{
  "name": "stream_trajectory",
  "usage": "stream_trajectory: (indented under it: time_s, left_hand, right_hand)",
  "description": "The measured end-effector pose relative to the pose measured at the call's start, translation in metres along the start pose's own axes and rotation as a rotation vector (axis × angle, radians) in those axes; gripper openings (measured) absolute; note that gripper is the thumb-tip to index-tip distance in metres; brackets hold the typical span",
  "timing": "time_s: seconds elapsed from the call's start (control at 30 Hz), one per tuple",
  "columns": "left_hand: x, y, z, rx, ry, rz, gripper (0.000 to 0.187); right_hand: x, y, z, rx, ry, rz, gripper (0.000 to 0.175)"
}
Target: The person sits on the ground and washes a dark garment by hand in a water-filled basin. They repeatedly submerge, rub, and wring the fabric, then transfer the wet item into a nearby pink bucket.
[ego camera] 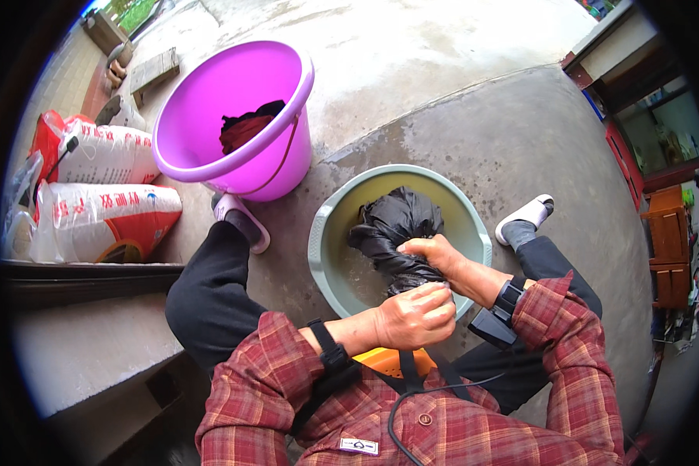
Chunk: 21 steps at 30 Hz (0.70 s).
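Observation:
A wet black garment is bunched and twisted over a grey-green plastic basin that holds cloudy, yellowish water. Its far part bulges out loosely, while the near part is squeezed into a narrow roll. My left hand is closed around the near end of the cloth, close to the basin's near rim. Just beyond it, my right hand grips the roll from the right, thumb lying across the fabric. Part of the cloth is hidden by my fingers. Dark and reddish clothes lie in a large purple bucket beyond the basin, to the left.
Printed woven sacks lie at the left by a concrete ledge. A low wooden bench stands farther back. An orange plastic seat is beneath me. My slippered feet flank the basin on damp concrete. Wooden cabinets are at the right.

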<state>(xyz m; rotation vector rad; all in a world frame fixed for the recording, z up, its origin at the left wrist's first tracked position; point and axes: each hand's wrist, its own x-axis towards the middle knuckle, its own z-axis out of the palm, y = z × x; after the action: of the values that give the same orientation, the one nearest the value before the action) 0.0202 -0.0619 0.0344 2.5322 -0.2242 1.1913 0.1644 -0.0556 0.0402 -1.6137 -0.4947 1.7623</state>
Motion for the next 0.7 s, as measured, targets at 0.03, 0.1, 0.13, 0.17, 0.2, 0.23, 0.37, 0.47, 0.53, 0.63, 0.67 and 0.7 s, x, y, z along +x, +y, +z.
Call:
stream_trajectory:
  time_s: [0.03, 0.1, 0.13, 0.17, 0.2, 0.23, 0.37, 0.47, 0.53, 0.63, 0.67, 0.7]
  left_hand:
    - [-0.005, 0.000, 0.005, 0.001, -0.042, 0.022, 0.019]
    - [-0.013, 0.000, 0.017, 0.013, -0.103, 0.060, 0.017]
    - [-0.017, 0.000, 0.023, 0.008, -0.140, 0.079, 0.017]
    - [-0.021, 0.000, 0.030, 0.004, -0.172, 0.075, 0.015]
    - [-0.025, -0.001, 0.037, 0.003, -0.206, 0.075, 0.014]
    - [-0.030, -0.001, 0.042, 0.002, -0.241, 0.076, 0.014]
    - [-0.040, -0.004, 0.053, -0.017, -0.369, 0.116, 0.013]
    - [-0.035, -0.017, 0.040, -0.190, -0.547, 0.122, 0.012]
    - [-0.023, -0.035, 0.027, -0.361, -0.448, -0.013, 0.015]
    - [-0.019, -0.072, 0.004, -0.577, -0.115, -0.627, 0.019]
    - [-0.024, -0.085, -0.002, -0.716, 0.045, -0.892, 0.028]
    - [-0.027, -0.104, -0.001, -1.004, 0.295, -0.944, 0.033]
  right_hand:
    - [0.005, 0.003, 0.000, -0.086, 0.048, 0.011, 0.026]
    - [0.016, 0.012, 0.000, -0.206, 0.023, -0.074, 0.019]
    - [0.023, 0.018, 0.000, -0.266, 0.018, -0.135, 0.017]
    - [0.029, 0.025, 0.001, -0.322, 0.013, -0.205, 0.016]
    - [0.035, 0.032, 0.002, -0.339, 0.048, -0.234, 0.015]
    - [0.041, 0.038, 0.004, -0.385, 0.083, -0.224, 0.016]
    - [0.055, 0.056, 0.007, -0.538, 0.172, -0.087, 0.030]
    - [0.053, 0.059, -0.005, -0.388, 0.164, 0.055, 0.037]
    - [0.045, 0.057, -0.018, 0.069, 0.055, 0.002, 0.034]
    - [0.034, 0.057, -0.028, 0.539, -0.179, 0.079, 0.031]
    - [0.034, 0.058, -0.027, 0.601, -0.206, 0.096, 0.033]
    - [0.034, 0.060, -0.023, 0.658, -0.222, 0.127, 0.036]
